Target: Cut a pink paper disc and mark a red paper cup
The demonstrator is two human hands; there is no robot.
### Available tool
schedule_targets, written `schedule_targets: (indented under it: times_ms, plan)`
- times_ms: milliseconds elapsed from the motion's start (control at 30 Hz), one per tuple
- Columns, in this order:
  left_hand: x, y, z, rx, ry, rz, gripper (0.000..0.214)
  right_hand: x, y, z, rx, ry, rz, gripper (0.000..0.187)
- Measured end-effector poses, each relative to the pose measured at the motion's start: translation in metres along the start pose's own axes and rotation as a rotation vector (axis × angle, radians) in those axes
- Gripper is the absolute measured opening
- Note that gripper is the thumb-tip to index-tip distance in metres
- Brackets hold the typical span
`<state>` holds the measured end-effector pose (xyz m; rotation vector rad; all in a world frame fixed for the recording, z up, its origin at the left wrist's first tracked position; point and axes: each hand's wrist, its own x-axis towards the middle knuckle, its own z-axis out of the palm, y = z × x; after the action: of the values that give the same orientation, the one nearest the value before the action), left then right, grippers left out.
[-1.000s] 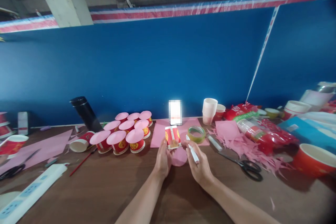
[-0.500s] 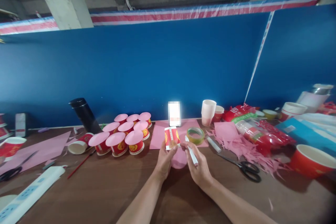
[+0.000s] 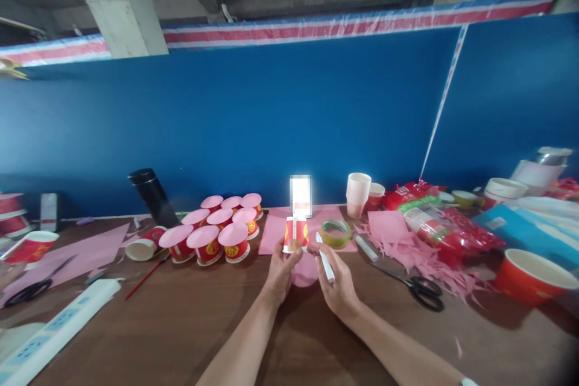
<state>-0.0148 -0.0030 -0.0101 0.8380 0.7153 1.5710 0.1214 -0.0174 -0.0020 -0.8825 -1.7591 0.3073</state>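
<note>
My left hand (image 3: 280, 274) grips a small red paper cup (image 3: 296, 233) held upside down above the brown table (image 3: 181, 325). A round pink paper disc (image 3: 304, 270) sits between my two hands, just under the cup. My right hand (image 3: 337, 286) is closed round a white glue stick (image 3: 324, 261), its tip near the cup's lower rim. Both forearms reach in from the bottom edge.
Several red cups capped with pink discs (image 3: 217, 235) stand to the left. A tape roll (image 3: 336, 233), pink sheet (image 3: 275, 229), scissors (image 3: 418, 292), pink scraps (image 3: 407, 247), stacked cups (image 3: 359, 193) and a red bowl (image 3: 529, 277) lie right. A power strip (image 3: 49, 332), black flask (image 3: 151, 196) and second scissors (image 3: 27, 292) lie left.
The hands drew slightly closer together with the cup, disc and glue stick. The camera shifted a little, so the table's things sit slightly differently in view.
</note>
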Motion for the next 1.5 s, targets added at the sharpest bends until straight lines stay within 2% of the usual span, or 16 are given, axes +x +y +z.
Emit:
schedule_targets:
  times_ms: [200,333,533,1000,1200,1500]
  plan:
    - [0.000,0.000,-0.001,-0.071,-0.042,-0.019,0.043,-0.001,0.002,0.003,-0.078,0.038,-0.040,0.029]
    - [0.002,-0.001,-0.004,-0.116,-0.017,-0.052,0.032,-0.003,0.008,0.008,-0.141,0.044,-0.050,0.032]
    - [0.008,-0.004,-0.010,-0.177,-0.052,-0.076,0.022,-0.005,0.012,0.012,-0.212,0.012,-0.059,0.034]
    - [0.003,0.002,-0.007,-0.182,-0.177,-0.142,0.030,-0.007,0.019,0.015,-0.279,-0.021,-0.059,0.038]
    - [0.003,0.003,-0.007,-0.189,-0.181,-0.153,0.034,-0.006,0.022,0.016,-0.287,0.034,-0.035,0.037]
    - [0.005,0.001,-0.009,-0.172,-0.195,-0.154,0.034,-0.004,0.022,0.015,-0.262,0.039,-0.016,0.038]
